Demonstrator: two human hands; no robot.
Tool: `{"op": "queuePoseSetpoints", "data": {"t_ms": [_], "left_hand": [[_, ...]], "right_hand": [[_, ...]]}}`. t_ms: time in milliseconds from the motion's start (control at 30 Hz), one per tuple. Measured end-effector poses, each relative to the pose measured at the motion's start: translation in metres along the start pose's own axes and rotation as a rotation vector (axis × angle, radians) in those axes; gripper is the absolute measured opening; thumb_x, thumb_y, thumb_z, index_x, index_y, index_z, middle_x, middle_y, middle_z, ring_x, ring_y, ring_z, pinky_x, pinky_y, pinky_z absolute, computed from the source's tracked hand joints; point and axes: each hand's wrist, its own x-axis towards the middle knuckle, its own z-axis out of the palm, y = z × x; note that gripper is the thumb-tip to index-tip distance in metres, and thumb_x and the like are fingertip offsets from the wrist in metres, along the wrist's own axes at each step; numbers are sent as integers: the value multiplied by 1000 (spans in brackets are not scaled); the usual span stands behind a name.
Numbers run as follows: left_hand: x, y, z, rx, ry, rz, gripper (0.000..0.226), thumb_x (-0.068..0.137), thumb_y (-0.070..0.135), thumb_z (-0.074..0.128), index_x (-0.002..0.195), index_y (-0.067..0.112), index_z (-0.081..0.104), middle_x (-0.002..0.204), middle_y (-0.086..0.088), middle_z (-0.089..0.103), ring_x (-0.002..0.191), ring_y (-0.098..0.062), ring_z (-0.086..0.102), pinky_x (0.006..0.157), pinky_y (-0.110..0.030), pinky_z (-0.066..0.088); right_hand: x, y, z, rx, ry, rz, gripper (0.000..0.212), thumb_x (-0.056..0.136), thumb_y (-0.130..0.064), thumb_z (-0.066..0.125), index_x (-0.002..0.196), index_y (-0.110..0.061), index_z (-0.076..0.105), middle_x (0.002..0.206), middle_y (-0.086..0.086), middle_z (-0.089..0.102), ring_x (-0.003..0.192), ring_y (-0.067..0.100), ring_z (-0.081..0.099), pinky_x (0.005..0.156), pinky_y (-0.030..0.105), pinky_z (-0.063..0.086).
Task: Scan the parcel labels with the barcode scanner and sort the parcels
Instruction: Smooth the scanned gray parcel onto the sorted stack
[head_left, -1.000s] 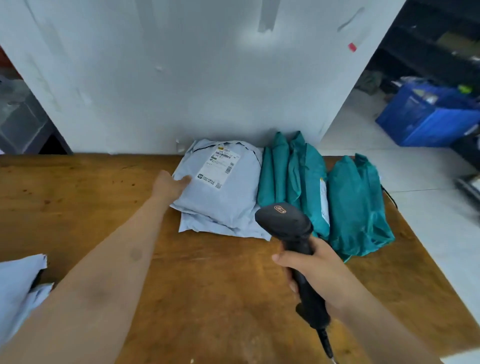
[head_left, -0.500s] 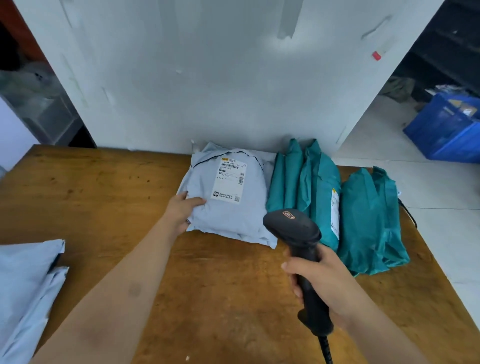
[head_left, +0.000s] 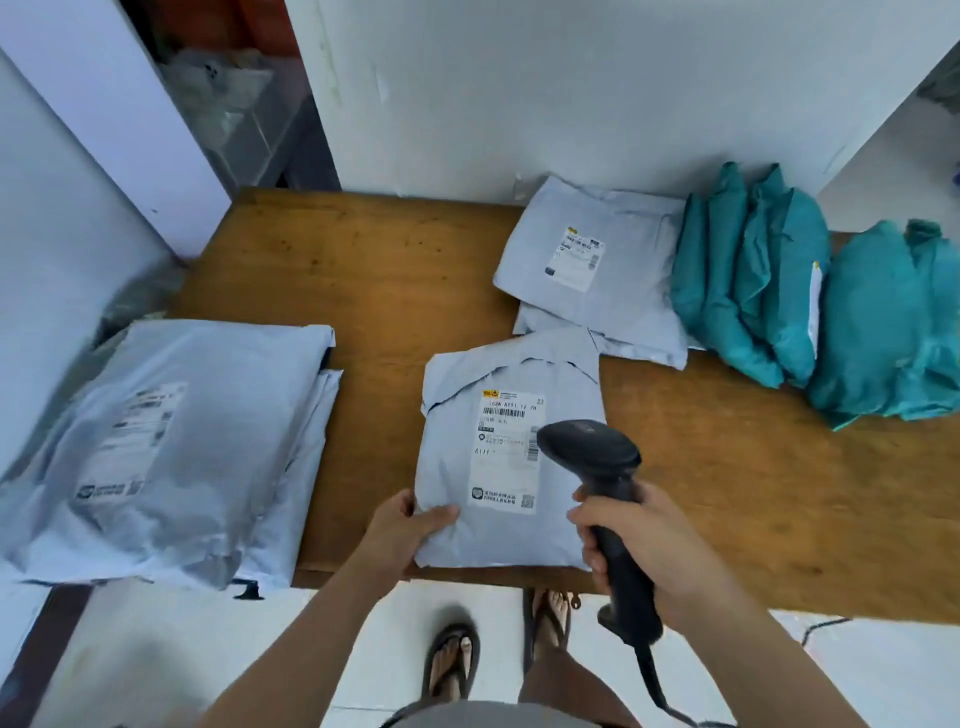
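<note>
The wooden table (head_left: 363, 291) carries everything. At its left edge lies the biggest heap, a pile of grey parcels (head_left: 171, 447) with the top label facing up, overhanging the front left corner. Along the back edge towards the right corner lean the teal parcels (head_left: 753, 291), and just beside them is the back stack of grey parcels (head_left: 634, 291).

A moment ago the left hand was on the top parcel of that back stack. That parcel has now been drawn away and lies at the front edge as the front parcel (head_left: 452, 441), flat and label up, its far corner just overlapping the stack it left. A fresh labelled parcel is uncovered on the back stack.

The scanner (head_left: 589, 449) is held over the front parcel's right side, head pointing away. The right hand (head_left: 654, 551) has its fingers wrapped round the handle. The left hand (head_left: 405, 530) pinches the parcel's near left corner, thumb on top.

The label (head_left: 506, 452) is in plain reach of the scanner, so scanning looks like the step in hand. Sorting would follow, likely onto the left pile.
</note>
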Motion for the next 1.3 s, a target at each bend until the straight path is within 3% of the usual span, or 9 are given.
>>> {"op": "queuePoseSetpoints", "data": {"t_ms": [200, 367, 500, 633, 700, 867, 967, 1067, 1300], "left_hand": [[-12, 7, -13, 110, -141, 35, 38, 68, -2, 79, 103, 1, 66, 108, -18, 71, 96, -33, 67, 89, -47, 54], [-24, -15, -21, 86, -61, 7, 42, 67, 7, 82, 106, 4, 64, 102, -13, 73, 83, -26, 70, 77, -38, 56], [-31, -23, -17, 39, 15, 15, 68, 44, 28, 88, 102, 6, 60, 99, -11, 72, 81, -25, 69, 80, -48, 55], [-30, -19, -9, 15, 41, 46, 46, 70, 18, 83, 108, 12, 57, 103, -6, 69, 84, -22, 67, 68, -36, 56], [-30, -17, -7, 11, 46, 46, 48, 74, 18, 80, 115, 12, 56, 105, -5, 69, 85, -21, 67, 66, -33, 55], [-33, -19, -9, 18, 40, 22, 61, 69, 22, 84, 122, 11, 55, 111, -8, 68, 95, -29, 67, 83, -48, 56], [-36, -20, -8, 11, 42, 17, 62, 68, 19, 84, 122, 10, 55, 112, -9, 68, 99, -33, 66, 86, -51, 54], [-38, -21, -7, 28, 26, 0, 79, 51, 29, 88, 121, 11, 56, 110, -9, 69, 99, -34, 66, 85, -51, 54], [-28, -2, 0, 115, 65, 4, 53, 68, 36, 83, 110, 11, 64, 102, -7, 71, 91, -27, 67, 80, -41, 55]], "right_hand": [[-21, 17, 34, -49, -5, -88, 11, 80, 5, 59, 77, -5, 55, 45, 7, 46, 39, 21, 37, 45, 27, 35], [-36, 20, 36, -17, -19, -55, 11, 80, 4, 60, 75, -4, 54, 51, 11, 47, 41, 22, 38, 44, 25, 35], [-42, 18, 36, 5, -14, -58, 12, 81, 3, 60, 74, -5, 54, 52, 10, 48, 41, 21, 39, 44, 24, 35], [-41, 21, 34, -23, -4, -83, 12, 81, 3, 59, 73, -5, 54, 52, 11, 48, 42, 22, 38, 44, 25, 36], [-42, 22, 34, -38, -15, -80, 11, 81, 3, 59, 73, -4, 54, 53, 12, 48, 41, 22, 39, 44, 25, 36], [-44, 24, 35, -44, -34, -77, 10, 81, 3, 59, 75, -3, 53, 54, 12, 48, 40, 20, 40, 43, 24, 37], [-44, 24, 35, -45, -33, -81, 10, 81, 3, 58, 75, -2, 53, 54, 13, 47, 40, 20, 39, 43, 24, 36], [-45, 25, 34, -49, -34, -93, 10, 80, 3, 59, 74, -3, 54, 54, 14, 47, 40, 21, 38, 43, 25, 36], [-47, 29, 29, -59, -42, -147, 9, 81, 1, 61, 76, -4, 55, 53, 13, 47, 41, 22, 38, 47, 28, 37]]}}
